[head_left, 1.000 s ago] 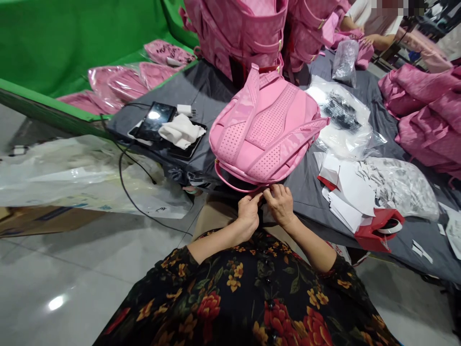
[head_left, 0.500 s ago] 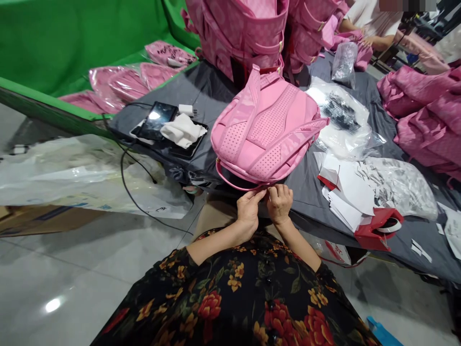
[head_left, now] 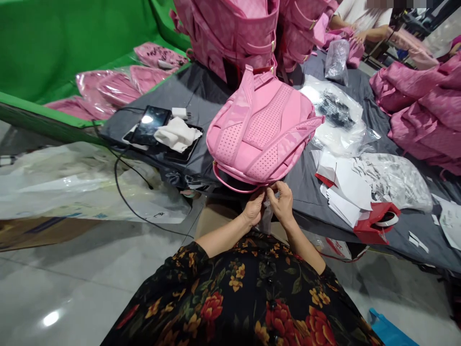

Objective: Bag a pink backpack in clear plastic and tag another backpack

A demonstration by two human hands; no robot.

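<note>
A pink backpack lies back-side up on the grey table, its near end at the table's edge. My left hand and my right hand meet just below that near end. Both are closed in a pinch on a small clear piece hanging between them, too small to name. The fingertips touch each other right under the backpack's lower rim.
A tablet and white cloth lie left of the backpack. White paper tags, a red tape holder and clear plastic bags lie to the right. More pink backpacks stand behind. Another person sits at the far end.
My hands drew closer together and lifted slightly toward the backpack's rim, and a clear piece now shows hanging between them. The view shifted slightly.
</note>
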